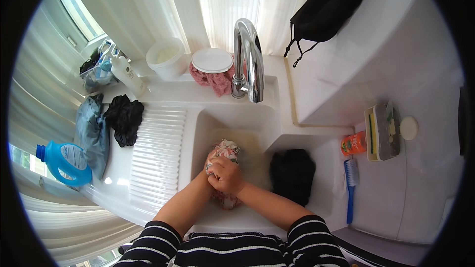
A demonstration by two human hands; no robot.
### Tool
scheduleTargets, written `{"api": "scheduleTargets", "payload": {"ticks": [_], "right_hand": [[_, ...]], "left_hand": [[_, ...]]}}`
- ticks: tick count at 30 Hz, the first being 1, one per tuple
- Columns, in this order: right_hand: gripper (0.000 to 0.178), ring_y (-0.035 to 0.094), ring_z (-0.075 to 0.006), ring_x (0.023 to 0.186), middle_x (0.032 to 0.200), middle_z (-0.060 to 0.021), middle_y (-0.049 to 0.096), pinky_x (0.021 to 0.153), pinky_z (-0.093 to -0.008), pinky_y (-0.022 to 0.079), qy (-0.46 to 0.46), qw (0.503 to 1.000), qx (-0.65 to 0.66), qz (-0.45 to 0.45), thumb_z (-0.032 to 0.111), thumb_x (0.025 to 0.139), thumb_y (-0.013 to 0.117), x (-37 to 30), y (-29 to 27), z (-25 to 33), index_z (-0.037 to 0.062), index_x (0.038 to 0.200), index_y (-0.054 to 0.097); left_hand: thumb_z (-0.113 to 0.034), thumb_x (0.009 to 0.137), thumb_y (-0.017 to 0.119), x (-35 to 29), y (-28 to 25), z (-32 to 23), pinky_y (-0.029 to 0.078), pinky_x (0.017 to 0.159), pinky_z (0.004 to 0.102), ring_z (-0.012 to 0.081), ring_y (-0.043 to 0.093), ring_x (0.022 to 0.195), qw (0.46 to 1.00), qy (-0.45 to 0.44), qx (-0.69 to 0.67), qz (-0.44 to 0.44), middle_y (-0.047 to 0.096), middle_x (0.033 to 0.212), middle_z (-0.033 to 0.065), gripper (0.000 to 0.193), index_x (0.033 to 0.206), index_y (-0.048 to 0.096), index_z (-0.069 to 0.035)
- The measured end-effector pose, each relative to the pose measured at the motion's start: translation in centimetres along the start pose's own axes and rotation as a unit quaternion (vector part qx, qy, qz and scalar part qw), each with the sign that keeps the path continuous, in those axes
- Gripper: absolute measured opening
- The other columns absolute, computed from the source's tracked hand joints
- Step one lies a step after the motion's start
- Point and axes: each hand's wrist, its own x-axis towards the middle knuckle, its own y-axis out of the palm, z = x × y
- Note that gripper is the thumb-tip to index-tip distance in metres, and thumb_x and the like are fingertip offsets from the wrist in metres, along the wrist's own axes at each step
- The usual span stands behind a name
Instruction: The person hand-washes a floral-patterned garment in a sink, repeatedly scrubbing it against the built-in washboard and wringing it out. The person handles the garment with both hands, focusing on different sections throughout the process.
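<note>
Both hands at the sink [232, 117], clamped together round the floral cloth [228, 148]. Left hand [212, 158] partly hidden by the right; right hand [228, 175] curled in a fist over cloth and left hand. Cloth bunched in the basin, above cloudy water [255, 151], ends poking out above and below the hands. Black cloth [293, 174] lies right of it. Faucet [249, 59] behind, washboard [158, 153] left, brush [351, 188] far right.

The far faucet [250, 64] is glossy metal; the sink [237, 117], smooth and white. The floral cloth [228, 147] looks wrinkled, the right-hand black cloth [293, 175] matt; the left jug [74, 160] is shiny plastic.
</note>
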Motion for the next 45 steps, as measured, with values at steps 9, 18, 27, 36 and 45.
{"api": "scheduleTargets", "payload": {"ticks": [9, 18, 27, 36, 45], "right_hand": [[0.035, 0.056, -0.035, 0.096, 0.102, -0.0177, 0.061, 0.089, -0.0473, 0.044, 0.176, 0.959, -0.192, -0.112, 0.029, 0.091, 0.053, -2.6, 2.2, -3.8, 0.0022, 0.112, 0.058], [0.028, 0.062, -0.0407, 0.087, 0.096, -0.0214, 0.064, 0.075, -0.0479, 0.05, 0.237, 0.936, -0.187, -0.182, 0.029, 0.082, 0.064, -2.7, 1.1, -6.9, 0.0018, 0.086, 0.067], [0.031, 0.063, -0.0194, 0.072, 0.083, -0.0106, 0.069, 0.065, -0.0346, 0.049, 0.558, 0.827, -0.042, 0.05, 0.027, 0.087, 0.064, -5.9, -4.1, -9.3, -0.0025, 0.095, 0.067], [0.051, 0.055, -0.0216, 0.12, 0.128, -0.0079, 0.057, 0.102, -0.0377, 0.045, 0.579, 0.689, 0.435, 0.029, 0.005, 0.089, 0.053, -3.7, -6.5, -2.4, 0.0045, 0.138, 0.043], [0.069, 0.053, -0.0194, 0.121, 0.137, -0.0078, 0.049, 0.098, -0.0373, 0.045, 0.4, 0.627, 0.663, 0.085, -0.005, 0.087, 0.062, 3.1, -2.6, 8.7, 0.0097, 0.147, 0.03]], "left_hand": [[-0.038, 0.098, 0.047, -2.6, 8.0, 0.1, 0.053, 0.088, 0.041, 0.0266, 0.064, 0.097, 0.996, -0.013, -0.091, 0.018, 0.067, 0.107, 0.0111, 0.035, 0.108, 0.064, -0.009], [-0.039, 0.099, 0.047, -2.9, 9.2, 0.6, 0.054, 0.082, 0.0401, 0.0253, 0.065, 0.093, 0.997, -0.011, -0.047, -0.061, 0.067, 0.104, 0.0103, 0.033, 0.101, 0.063, -0.01], [-0.009, 0.088, 0.064, -4.2, 11.9, -0.7, 0.053, 0.064, 0.0282, 0.0137, 0.06, 0.074, 0.952, 0.134, 0.226, -0.158, 0.061, 0.086, 0.004, 0.009, 0.089, 0.055, -0.008], [-0.006, 0.084, 0.07, -8.4, 19.9, -3.6, 0.054, 0.077, 0.0297, 0.0152, 0.063, 0.086, 0.914, 0.153, 0.375, 0.018, 0.062, 0.097, 0.0061, 0.035, 0.113, 0.05, -0.006], [-0.004, 0.082, 0.073, -14.3, 26.0, -12.6, 0.055, 0.083, 0.0338, 0.0183, 0.065, 0.094, 0.877, 0.055, 0.477, -0.02, 0.065, 0.104, 0.0104, 0.052, 0.126, 0.047, 0.0]]}}
